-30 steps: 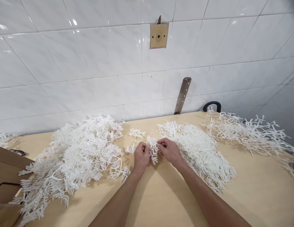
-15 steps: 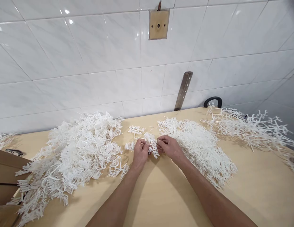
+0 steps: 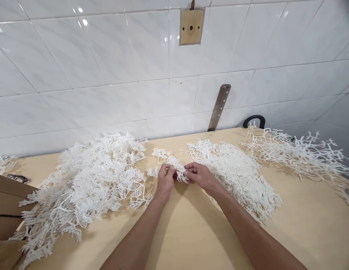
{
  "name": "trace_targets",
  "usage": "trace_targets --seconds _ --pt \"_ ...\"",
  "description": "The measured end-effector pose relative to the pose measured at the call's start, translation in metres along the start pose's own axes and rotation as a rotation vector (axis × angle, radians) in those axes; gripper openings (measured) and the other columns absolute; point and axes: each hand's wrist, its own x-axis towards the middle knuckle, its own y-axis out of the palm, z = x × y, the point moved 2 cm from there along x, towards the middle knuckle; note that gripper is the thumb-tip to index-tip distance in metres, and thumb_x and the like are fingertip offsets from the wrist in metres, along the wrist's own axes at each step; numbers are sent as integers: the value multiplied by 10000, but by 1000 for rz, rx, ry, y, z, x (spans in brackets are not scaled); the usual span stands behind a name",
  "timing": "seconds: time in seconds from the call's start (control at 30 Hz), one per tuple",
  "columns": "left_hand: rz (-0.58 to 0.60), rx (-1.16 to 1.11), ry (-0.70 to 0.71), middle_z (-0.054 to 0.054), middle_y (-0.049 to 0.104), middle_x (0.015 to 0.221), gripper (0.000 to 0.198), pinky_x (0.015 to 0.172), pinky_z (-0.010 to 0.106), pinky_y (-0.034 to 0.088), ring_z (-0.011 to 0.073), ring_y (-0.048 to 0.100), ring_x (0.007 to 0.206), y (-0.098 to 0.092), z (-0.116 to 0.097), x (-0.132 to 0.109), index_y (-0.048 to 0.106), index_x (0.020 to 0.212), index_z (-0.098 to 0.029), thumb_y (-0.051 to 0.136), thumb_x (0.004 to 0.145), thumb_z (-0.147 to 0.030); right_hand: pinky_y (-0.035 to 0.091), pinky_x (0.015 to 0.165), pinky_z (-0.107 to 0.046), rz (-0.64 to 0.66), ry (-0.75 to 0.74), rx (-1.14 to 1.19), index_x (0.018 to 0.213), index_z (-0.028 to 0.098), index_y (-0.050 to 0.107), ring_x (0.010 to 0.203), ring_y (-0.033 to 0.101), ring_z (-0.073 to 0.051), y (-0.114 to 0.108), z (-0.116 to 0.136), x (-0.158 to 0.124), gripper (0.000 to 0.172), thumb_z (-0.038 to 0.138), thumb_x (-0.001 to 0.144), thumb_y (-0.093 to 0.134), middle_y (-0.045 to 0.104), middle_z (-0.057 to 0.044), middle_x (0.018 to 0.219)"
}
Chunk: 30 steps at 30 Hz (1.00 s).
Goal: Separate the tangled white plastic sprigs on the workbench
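Between my hands is a white branching plastic sprig [image 3: 177, 165] with fine needle-like tips. My left hand [image 3: 165, 180] pinches its left side between thumb and fingers. From the right, my right hand [image 3: 199, 175] closes thumb and fingertips on the sprig's right edge. Just behind my left hand, a smaller white sprig [image 3: 161, 153] lies on the table. A large tangled heap of white sprigs [image 3: 104, 176] spreads to the left. Close beyond my right hand lies a denser pile of finer white pieces [image 3: 236, 172].
Bare, coral-like white branches [image 3: 295, 152] lie at the far right of the wooden table [image 3: 188, 232]. A black curved handle [image 3: 254, 119] and a metal strip [image 3: 219, 108] stand by the tiled wall. A brown box [image 3: 11, 206] sits at the left edge, near dark-framed glasses [image 3: 18, 177].
My right hand has shifted slightly left and down along the sprig, its fingers now lower on the edge. The sprig has turned a little. My left hand stays nearly in place.
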Motion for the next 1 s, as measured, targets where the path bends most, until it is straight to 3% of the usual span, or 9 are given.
trace_targets --seconds 0.13,0.27,0.5,0.73,0.87,1.0 --pt "25 -67 -8 -32 572 631 326 549 252 447 121 536 548 2 -3 -1 514 805 -205 691 764 -475 538 606 -291 -8 -32 -18 930 188 606 640 642 -152 4 0 -3 289 281 696 746 680 -17 761" --pt "138 -77 -46 -33 589 606 378 558 264 461 130 553 538 4 -8 -3 522 808 -207 783 670 -443 565 630 -309 -49 -48 -17 932 196 599 678 657 -168 3 -2 -8 286 296 703 739 682 -16 766" --pt "305 83 -109 14 630 586 267 570 258 436 136 578 539 0 -21 -6 601 758 -168 748 714 -386 572 678 -327 -108 -105 12 954 172 599 663 652 -156 -2 -4 -17 327 349 718 741 676 -20 774" --pt "226 185 -180 14 612 562 341 450 250 398 138 549 466 -2 -19 -4 567 666 -186 724 720 -483 567 704 -341 -120 -156 34 991 176 605 691 658 -165 6 -6 -20 375 411 733 742 683 -27 799" --pt "307 167 -200 19 590 550 421 475 252 400 133 538 480 -1 -21 -6 574 596 -176 696 733 -555 564 710 -344 -119 -152 34 992 177 603 675 650 -159 6 -3 -22 361 399 739 733 681 -26 806" --pt "334 135 -141 19 602 563 380 520 252 385 135 543 520 -2 -22 -5 602 613 -172 717 730 -515 575 714 -352 -81 -108 -10 969 178 598 721 652 -173 6 -4 -23 316 356 735 714 674 -28 802"
